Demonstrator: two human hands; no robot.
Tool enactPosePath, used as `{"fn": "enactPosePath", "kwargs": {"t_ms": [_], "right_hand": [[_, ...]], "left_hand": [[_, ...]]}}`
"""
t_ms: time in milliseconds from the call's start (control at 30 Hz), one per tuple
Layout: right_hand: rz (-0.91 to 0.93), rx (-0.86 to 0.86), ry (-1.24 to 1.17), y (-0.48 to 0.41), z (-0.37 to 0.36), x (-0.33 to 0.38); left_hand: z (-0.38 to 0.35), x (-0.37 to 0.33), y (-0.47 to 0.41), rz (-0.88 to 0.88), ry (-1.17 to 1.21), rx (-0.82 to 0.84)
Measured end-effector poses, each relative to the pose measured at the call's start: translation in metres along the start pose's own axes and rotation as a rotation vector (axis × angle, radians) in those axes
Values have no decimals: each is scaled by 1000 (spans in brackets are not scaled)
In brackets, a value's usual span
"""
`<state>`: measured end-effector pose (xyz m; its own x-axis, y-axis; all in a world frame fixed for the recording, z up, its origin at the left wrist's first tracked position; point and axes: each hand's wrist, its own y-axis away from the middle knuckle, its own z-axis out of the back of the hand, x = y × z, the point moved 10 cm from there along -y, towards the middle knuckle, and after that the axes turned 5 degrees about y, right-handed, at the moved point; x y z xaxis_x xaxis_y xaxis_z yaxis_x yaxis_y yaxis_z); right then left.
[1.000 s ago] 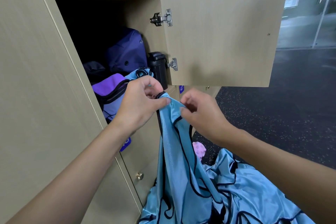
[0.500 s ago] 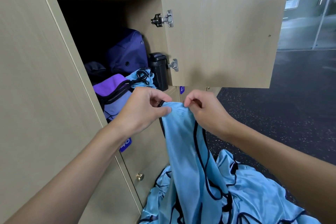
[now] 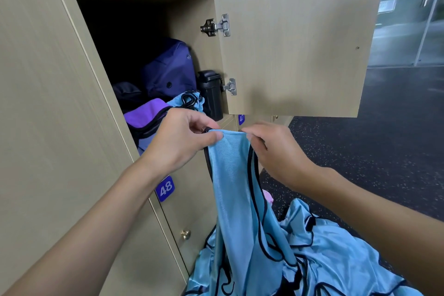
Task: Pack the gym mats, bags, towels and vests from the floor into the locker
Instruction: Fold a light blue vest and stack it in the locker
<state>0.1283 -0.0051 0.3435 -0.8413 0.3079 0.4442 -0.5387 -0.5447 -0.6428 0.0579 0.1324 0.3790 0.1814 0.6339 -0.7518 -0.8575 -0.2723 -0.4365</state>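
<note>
the blue vest (image 3: 231,175) hangs from its top edge, long axis straight down, its tail trailing into the heap of vests (image 3: 331,262) on the floor. my left hand (image 3: 182,144) pinches one corner of that edge and my right hand (image 3: 278,151) pinches the other, both just in front of the locker (image 3: 189,14) mouth. the opening lies up and to my left, so the left hand is nearer. a purple bag (image 3: 146,115) sits at the front inside, with what looks like another vest on it.
</note>
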Motion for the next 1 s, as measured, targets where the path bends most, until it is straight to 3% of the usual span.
{"fn": "enactPosePath", "kwargs": {"t_ms": [267,433,567,800,1000], "right_hand": [[-175,46,-110,1,0,-10],[-164,124,-223,2,-11,-8],[-107,158,-48,-1,-14,-4],[-215,51,-238,-5,1,-11],[-180,221,-283,2,-15,-2]], "left_hand": [[-5,2,2,-22,-230,55],[-1,-4,2,-71,-260,1],[-5,-4,2,-86,-221,7],[-20,8,6,18,-32,203],[-4,-5,3,-78,4,81]]}}
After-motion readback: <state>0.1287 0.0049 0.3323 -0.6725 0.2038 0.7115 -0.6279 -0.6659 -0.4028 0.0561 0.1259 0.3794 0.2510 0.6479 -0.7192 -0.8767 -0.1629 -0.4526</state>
